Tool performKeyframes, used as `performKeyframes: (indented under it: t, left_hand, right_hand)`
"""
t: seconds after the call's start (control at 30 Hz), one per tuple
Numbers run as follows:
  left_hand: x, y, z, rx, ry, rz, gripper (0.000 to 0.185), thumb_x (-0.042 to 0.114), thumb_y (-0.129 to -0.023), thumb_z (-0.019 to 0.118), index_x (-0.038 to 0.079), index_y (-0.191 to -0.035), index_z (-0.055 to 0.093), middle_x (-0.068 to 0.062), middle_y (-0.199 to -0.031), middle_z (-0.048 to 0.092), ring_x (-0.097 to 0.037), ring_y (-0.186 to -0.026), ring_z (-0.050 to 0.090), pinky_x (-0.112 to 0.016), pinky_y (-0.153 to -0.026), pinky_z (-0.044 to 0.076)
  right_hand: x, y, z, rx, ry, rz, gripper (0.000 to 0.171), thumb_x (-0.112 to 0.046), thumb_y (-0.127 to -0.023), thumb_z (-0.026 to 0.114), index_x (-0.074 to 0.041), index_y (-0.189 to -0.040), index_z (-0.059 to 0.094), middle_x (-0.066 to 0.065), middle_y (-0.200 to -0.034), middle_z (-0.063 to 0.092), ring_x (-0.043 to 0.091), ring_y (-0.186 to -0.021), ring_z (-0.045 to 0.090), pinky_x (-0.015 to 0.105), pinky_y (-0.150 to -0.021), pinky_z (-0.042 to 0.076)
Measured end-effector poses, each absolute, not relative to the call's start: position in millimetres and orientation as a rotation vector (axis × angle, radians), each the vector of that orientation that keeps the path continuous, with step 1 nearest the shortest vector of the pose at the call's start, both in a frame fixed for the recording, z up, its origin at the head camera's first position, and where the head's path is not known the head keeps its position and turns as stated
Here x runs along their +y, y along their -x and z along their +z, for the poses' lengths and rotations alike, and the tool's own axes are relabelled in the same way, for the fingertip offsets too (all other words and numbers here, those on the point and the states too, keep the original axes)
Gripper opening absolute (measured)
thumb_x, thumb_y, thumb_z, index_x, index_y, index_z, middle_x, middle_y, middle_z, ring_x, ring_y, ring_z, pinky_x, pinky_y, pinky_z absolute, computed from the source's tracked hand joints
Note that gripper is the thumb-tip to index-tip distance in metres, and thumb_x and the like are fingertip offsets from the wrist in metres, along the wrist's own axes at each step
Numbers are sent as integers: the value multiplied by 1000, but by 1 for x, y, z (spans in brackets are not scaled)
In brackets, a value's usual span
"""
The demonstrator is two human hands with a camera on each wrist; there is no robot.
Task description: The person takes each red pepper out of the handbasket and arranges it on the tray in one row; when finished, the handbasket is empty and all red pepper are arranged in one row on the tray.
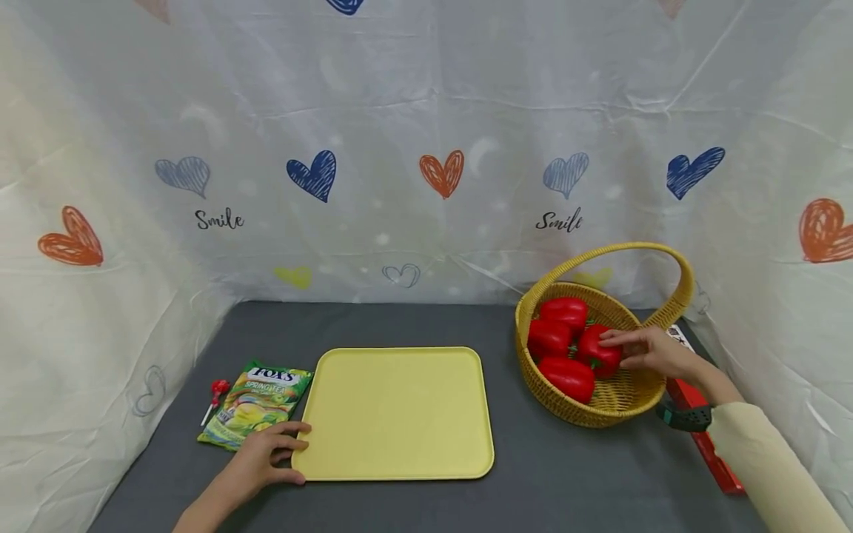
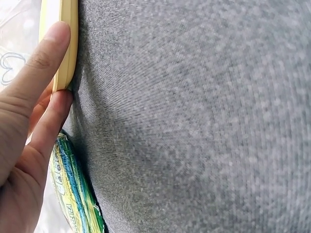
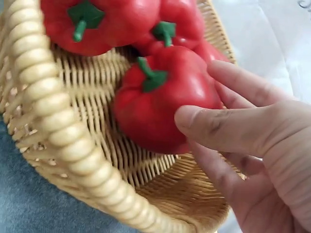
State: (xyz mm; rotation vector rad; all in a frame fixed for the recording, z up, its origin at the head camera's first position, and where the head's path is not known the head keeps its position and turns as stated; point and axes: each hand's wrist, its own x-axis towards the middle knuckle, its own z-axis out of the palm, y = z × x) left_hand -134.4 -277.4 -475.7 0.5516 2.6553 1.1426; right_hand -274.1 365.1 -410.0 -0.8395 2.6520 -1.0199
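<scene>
Head view finds the right hand (image 1: 656, 354) with thumb and fingertips pinching a glossy red bell pepper with a green stem (image 1: 597, 349) inside a round, golden-yellow woven basket (image 1: 566, 411) with an arched handle. Three more red peppers (image 1: 566, 379) sit beside it in the basket. Gripping that pepper seems the step in hand; lifting it would call for a firm pinch and clearance from the handle. Meanwhile the left hand (image 1: 266, 455), fingers loosely extended, touches the edge of a flat, pale-yellow rectangular tray (image 1: 393, 414), near a green printed candy bag (image 1: 263, 403), whose contents are hidden.
</scene>
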Motion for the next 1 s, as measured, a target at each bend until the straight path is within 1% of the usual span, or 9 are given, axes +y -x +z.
performKeyframes:
  t: [0.1,0.27,0.33,0.4,0.5,0.63,0.73,0.83,1.0]
  left_hand:
    - [-278,133,-474,2650,-528,1144,49,30,-62,76,2,-101,66,-17,-118,53,-24,-96,59,-23,-73,49]
    - [-277,134,-474,2658,-525,1141,48,30,-62,77,2,-100,66,-16,-117,54,-19,-95,59,-22,-73,49]
    - [-277,134,-475,2676,-537,1130,48,30,-62,76,3,-100,66,-15,-117,55,-17,-93,60,-21,-72,49]
    - [-277,134,-476,2690,-549,1121,48,30,-62,76,3,-100,66,-15,-116,55,-15,-92,60,-21,-71,49]
    - [-278,132,-476,2694,-543,1130,49,30,-62,77,2,-100,66,-15,-116,55,-14,-92,60,-21,-70,50]
    - [-277,133,-477,2703,-544,1133,49,31,-62,77,1,-100,66,-15,-116,55,-15,-93,59,-21,-70,50]
    - [-279,133,-478,2726,-555,1116,49,32,-62,76,3,-100,67,-14,-116,56,-14,-93,59,-21,-70,50]
    - [-278,133,-478,2761,-602,1099,48,32,-61,76,2,-97,68,-15,-114,56,-15,-92,60,-22,-69,50]
    - [-276,131,-479,2816,-743,1102,47,30,-60,76,-2,-93,68,-19,-108,57,-15,-84,62,-25,-64,51]
  right_hand:
    - [360,276,-411,2716,885,-964,39,0,-75,68,-1,-114,62,25,-122,51,-5,-111,42,25,-75,49]
    - [356,281,-412,2767,957,-883,41,9,-71,68,-1,-111,63,25,-121,51,30,-109,46,30,-72,50]
    - [353,283,-411,2775,1017,-840,41,9,-70,68,0,-110,64,26,-120,52,38,-109,44,30,-72,50]
    - [351,285,-410,2778,1064,-814,40,7,-70,70,1,-109,64,26,-119,53,38,-109,45,30,-72,50]
    - [349,288,-409,2782,1123,-803,38,1,-71,71,3,-108,64,25,-115,56,27,-109,50,30,-73,49]
    - [347,288,-404,2817,1149,-765,42,-5,-71,73,4,-111,62,22,-112,59,23,-105,55,32,-74,50]
    - [342,288,-400,2844,1178,-660,50,-6,-69,74,5,-115,58,21,-112,59,32,-101,56,38,-76,49]
    - [335,290,-396,2818,1185,-538,55,-4,-67,75,6,-118,56,21,-110,58,34,-98,55,41,-75,48]
    - [326,290,-391,2804,1161,-261,60,-1,-62,78,-1,-119,58,14,-99,54,22,-83,54,32,-67,48]
